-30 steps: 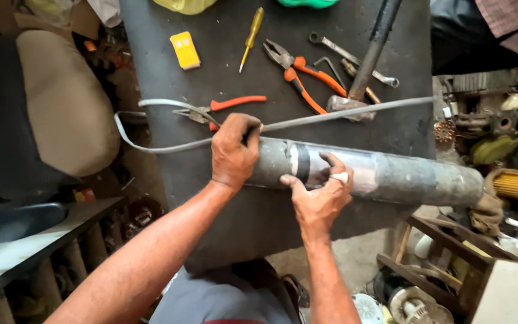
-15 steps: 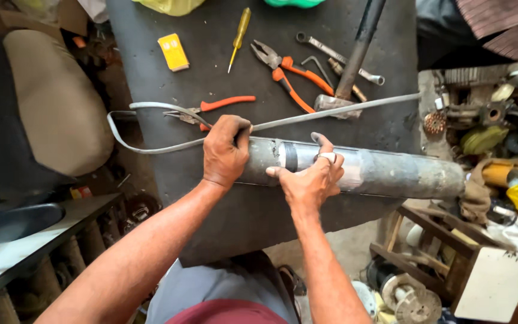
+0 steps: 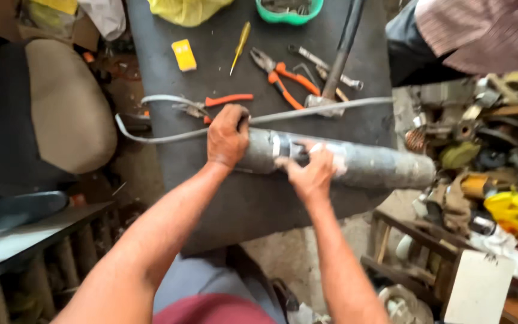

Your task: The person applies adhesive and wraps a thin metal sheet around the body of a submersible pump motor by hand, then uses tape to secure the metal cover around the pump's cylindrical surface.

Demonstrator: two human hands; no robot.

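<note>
The long grey metal cylinder [image 3: 355, 162] lies across the dark surface [image 3: 259, 204], unmoved. The left hand [image 3: 228, 135] still clamps its 9 o'clock end; the right hand [image 3: 310, 171] has slid onto the shiny band, fingers closed there.

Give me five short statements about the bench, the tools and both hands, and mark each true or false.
1. The left hand grips the grey metal cylinder at its left end. True.
2. The right hand holds the yellow screwdriver. False: it rests on the cylinder; the screwdriver lies untouched farther back.
3. The cylinder lies on its side across the dark workbench. True.
4. The orange-handled pliers lie on the floor. False: they lie on the bench.
5. A grey cable runs along the bench behind the cylinder. True.
</note>
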